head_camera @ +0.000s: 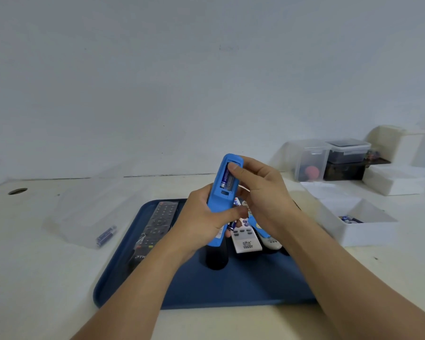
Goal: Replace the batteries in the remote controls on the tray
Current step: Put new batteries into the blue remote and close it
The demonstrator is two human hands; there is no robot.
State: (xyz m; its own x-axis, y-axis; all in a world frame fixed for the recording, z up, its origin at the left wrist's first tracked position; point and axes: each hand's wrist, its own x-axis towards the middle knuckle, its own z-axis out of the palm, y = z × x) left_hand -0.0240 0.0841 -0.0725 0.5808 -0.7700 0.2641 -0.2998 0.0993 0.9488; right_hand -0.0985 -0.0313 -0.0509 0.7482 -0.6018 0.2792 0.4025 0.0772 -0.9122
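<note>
Batteries [225, 179] sit in the open compartment at the back of a blue remote [222, 190], which is held tilted upright above the tray [231, 285]. The right hand [263, 192] reaches over its top, thumb tip pressed on the upper end of the batteries, the other fingers [254, 165] curled behind the remote's top edge. The left hand [204, 224] is clenched around the remote's lower half, thumb across its back, and a loose battery [232, 225] shows just below that thumb; whether the hand grips it I cannot tell.

Under the hands, on the dark blue tray, lie a white remote [245, 240] and beside it another pale remote [270, 241] with blue trim, both partly hidden. A long black remote [155, 227] lies along the tray's left edge. The tray rests on the pale counter [47, 278].

Left of the tray a clear plastic container [88, 217] holds two blue batteries [106, 235]. To the right a white box [358, 227] holds more batteries [350, 220]. Behind it, near the wall, stand clear storage tubs [329, 158].
</note>
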